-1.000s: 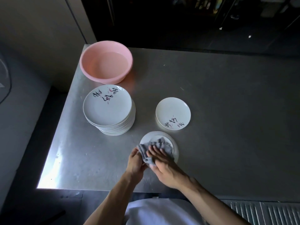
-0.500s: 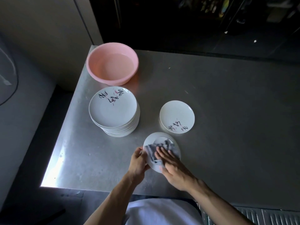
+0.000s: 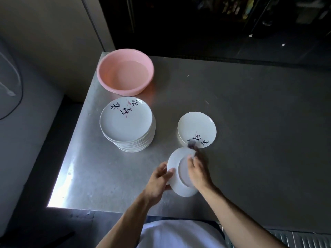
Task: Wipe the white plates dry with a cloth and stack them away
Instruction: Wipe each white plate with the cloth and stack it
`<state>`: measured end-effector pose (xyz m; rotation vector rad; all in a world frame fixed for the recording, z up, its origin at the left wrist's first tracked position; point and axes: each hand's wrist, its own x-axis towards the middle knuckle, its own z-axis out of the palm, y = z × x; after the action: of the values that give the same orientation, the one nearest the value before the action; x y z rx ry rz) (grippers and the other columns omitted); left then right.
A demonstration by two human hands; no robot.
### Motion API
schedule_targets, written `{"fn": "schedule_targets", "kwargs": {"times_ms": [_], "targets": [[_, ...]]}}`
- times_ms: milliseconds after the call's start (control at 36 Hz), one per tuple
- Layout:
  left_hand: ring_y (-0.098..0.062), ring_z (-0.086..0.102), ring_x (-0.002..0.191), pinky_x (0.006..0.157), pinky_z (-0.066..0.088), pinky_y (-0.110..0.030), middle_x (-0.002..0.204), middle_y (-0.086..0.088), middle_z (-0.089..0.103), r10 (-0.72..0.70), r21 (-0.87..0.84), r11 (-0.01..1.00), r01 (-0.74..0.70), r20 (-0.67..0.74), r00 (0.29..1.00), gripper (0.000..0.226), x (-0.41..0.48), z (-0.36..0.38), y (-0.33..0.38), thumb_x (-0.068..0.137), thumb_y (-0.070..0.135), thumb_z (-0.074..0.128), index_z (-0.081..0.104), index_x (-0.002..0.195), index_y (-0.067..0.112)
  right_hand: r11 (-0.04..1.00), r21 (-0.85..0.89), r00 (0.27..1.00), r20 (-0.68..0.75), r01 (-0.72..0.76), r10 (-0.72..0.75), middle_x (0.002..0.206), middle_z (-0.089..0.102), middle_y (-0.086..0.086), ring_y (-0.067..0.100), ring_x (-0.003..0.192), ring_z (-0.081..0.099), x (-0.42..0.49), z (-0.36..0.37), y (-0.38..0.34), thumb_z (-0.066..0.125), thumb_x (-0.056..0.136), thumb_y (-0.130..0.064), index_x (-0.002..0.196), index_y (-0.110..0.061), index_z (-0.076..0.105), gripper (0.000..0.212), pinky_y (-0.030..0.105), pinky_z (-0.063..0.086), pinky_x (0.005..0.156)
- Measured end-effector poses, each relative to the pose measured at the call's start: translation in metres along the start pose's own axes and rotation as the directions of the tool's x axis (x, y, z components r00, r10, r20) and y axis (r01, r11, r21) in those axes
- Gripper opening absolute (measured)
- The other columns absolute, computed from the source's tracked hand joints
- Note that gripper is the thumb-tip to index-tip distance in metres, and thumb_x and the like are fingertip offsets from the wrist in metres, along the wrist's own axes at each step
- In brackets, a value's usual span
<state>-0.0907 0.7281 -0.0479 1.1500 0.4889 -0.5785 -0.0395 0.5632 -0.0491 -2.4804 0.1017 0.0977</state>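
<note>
A small white plate (image 3: 176,171) is held tilted above the steel table, its underside with the foot ring facing me. My left hand (image 3: 157,183) grips its left rim, thumb on the underside. My right hand (image 3: 198,171) holds the plate's right side; a bit of the grey cloth (image 3: 192,145) sticks out beyond its fingers, blurred. A tall stack of white plates with painted characters (image 3: 126,120) stands to the left. One or two smaller white plates (image 3: 196,127) lie just beyond the held plate.
A pink basin (image 3: 125,71) stands at the table's far left corner. The steel table (image 3: 250,122) ends in a left edge beside the stack and a near edge by my body. Dark shelving lies beyond the far edge.
The plate was face up with my right hand rubbing the cloth on it; now it is turned over and tilted, underside toward me, with the cloth at its far edge.
</note>
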Motion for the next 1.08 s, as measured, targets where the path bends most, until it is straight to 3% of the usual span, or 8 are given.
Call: {"fn": "schedule_targets", "kwargs": {"times_ms": [83, 194, 306, 389, 611, 778, 917, 1083], "targets": [[-0.026, 0.071, 0.106, 0.081, 0.061, -0.044, 0.121, -0.008, 0.073, -0.016, 0.006, 1.0, 0.016, 0.022, 1.0, 0.039, 0.001, 0.001, 0.002, 0.096, 0.031, 0.067, 0.062, 0.131, 0.015, 0.968, -0.045, 0.968, 0.065, 0.245, -0.242, 0.144, 0.053, 0.02, 0.037, 0.138, 0.045, -0.008, -0.004, 0.001, 0.038, 0.101, -0.02, 0.133, 0.007, 0.056, 0.046, 0.047, 0.03, 0.117], [-0.032, 0.072, 0.112, 0.085, 0.062, -0.049, 0.125, -0.014, 0.073, 0.015, 0.017, 1.0, -0.016, 0.044, 0.999, 0.033, 0.003, 0.002, 0.003, 0.1, 0.021, 0.062, 0.063, 0.132, 0.011, 0.81, -0.007, 0.755, 0.367, 0.587, -0.544, 0.163, 0.027, 0.004, 0.024, 0.154, 0.014, -0.02, -0.006, 0.005, 0.031, 0.107, -0.031, 0.15, -0.007, 0.042, 0.05, 0.042, 0.006, 0.125], [-0.02, 0.072, 0.097, 0.074, 0.061, -0.037, 0.113, -0.006, 0.074, -0.01, -0.077, 0.997, 0.005, -0.062, 0.998, 0.022, 0.001, 0.006, -0.005, 0.1, 0.022, 0.064, 0.063, 0.121, 0.013, 0.996, -0.046, 0.991, 0.108, 0.079, -0.074, 0.147, 0.049, 0.02, 0.036, 0.14, 0.041, -0.011, -0.001, 0.013, 0.044, 0.104, -0.013, 0.141, 0.0, 0.051, 0.04, 0.048, 0.028, 0.117], [-0.018, 0.071, 0.087, 0.066, 0.059, -0.034, 0.104, -0.006, 0.071, -0.067, -0.139, 0.989, 0.052, -0.112, 0.991, 0.03, 0.004, 0.008, -0.002, 0.085, 0.014, 0.069, 0.059, 0.113, 0.012, 0.979, 0.102, 0.983, -0.037, -0.177, 0.181, 0.117, 0.062, 0.023, 0.042, 0.113, 0.055, -0.006, -0.001, 0.01, 0.049, 0.101, -0.007, 0.118, 0.003, 0.062, 0.023, 0.047, 0.041, 0.101], [-0.029, 0.069, 0.088, 0.075, 0.054, -0.038, 0.101, -0.017, 0.074, -0.06, -0.025, 0.998, 0.059, -0.047, 0.997, 0.037, 0.004, 0.002, 0.006, 0.083, 0.03, 0.066, 0.073, 0.112, 0.009, 0.904, 0.108, 0.878, 0.217, 0.413, -0.427, 0.153, 0.044, 0.012, 0.027, 0.149, 0.029, -0.03, 0.009, -0.01, 0.041, 0.104, -0.022, 0.142, 0.001, 0.051, 0.045, 0.039, 0.013, 0.124], [-0.03, 0.068, 0.092, 0.08, 0.052, -0.043, 0.106, -0.017, 0.074, -0.069, -0.013, 0.998, 0.069, -0.012, 0.998, 0.042, 0.001, 0.0, 0.011, 0.084, 0.029, 0.07, 0.073, 0.12, 0.007, 0.995, -0.063, 0.996, 0.048, -0.075, 0.078, 0.124, 0.061, 0.023, 0.043, 0.12, 0.053, -0.011, 0.006, -0.014, 0.047, 0.1, -0.011, 0.123, 0.001, 0.061, 0.03, 0.056, 0.036, 0.106], [-0.036, 0.066, 0.096, 0.083, 0.053, -0.043, 0.107, -0.026, 0.072, -0.068, -0.066, 0.996, 0.067, -0.01, 0.998, 0.041, -0.001, -0.004, 0.008, 0.087, 0.019, 0.071, 0.069, 0.119, -0.007, 0.856, 0.02, 0.821, 0.271, 0.516, -0.502, 0.156, 0.04, 0.014, 0.034, 0.149, 0.027, -0.032, 0.008, -0.006, 0.038, 0.105, -0.024, 0.141, -0.001, 0.052, 0.045, 0.047, 0.017, 0.123], [-0.037, 0.065, 0.105, 0.094, 0.053, -0.05, 0.119, -0.028, 0.068, -0.07, -0.193, 0.979, 0.073, 0.021, 0.997, 0.033, -0.004, 0.006, 0.006, 0.102, 0.009, 0.058, 0.064, 0.13, -0.008, 0.993, -0.118, 0.989, 0.15, 0.005, 0.013, 0.14, 0.053, 0.024, 0.041, 0.134, 0.044, -0.011, 0.003, 0.012, 0.041, 0.105, -0.014, 0.136, 0.001, 0.053, 0.036, 0.047, 0.03, 0.114]]}}
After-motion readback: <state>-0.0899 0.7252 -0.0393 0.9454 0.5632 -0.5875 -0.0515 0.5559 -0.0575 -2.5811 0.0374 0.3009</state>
